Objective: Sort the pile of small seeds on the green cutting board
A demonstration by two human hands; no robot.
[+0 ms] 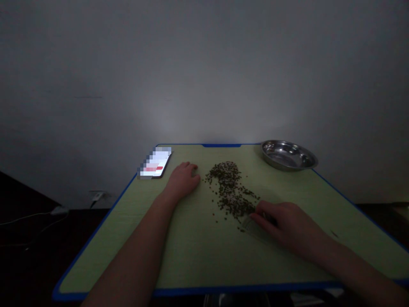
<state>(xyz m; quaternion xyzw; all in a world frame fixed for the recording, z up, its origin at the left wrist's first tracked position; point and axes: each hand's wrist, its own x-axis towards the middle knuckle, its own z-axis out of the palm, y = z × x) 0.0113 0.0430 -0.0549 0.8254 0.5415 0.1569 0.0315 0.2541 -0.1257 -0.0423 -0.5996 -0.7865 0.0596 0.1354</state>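
While small, dark, grainy pieces (228,187) lie in a loose, uneven heap mid-counter (198,256), the right hand (281,217) bends its fingers at their near edge, above something thin and clear (252,227); whether it grips this, I cannot tell. The left hand (182,181) rests empty, fingers loosely curved, beside the heap. A shiny, shallow metal bowl (286,155) stands far right.

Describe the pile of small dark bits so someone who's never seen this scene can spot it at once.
Start with the blue-edged, pale green table. Around its middle, between the left hand and the right hand, find the loose spread of small dark bits. Unlike the lit phone and the shiny metal bowl, it is many tiny, scattered pieces.
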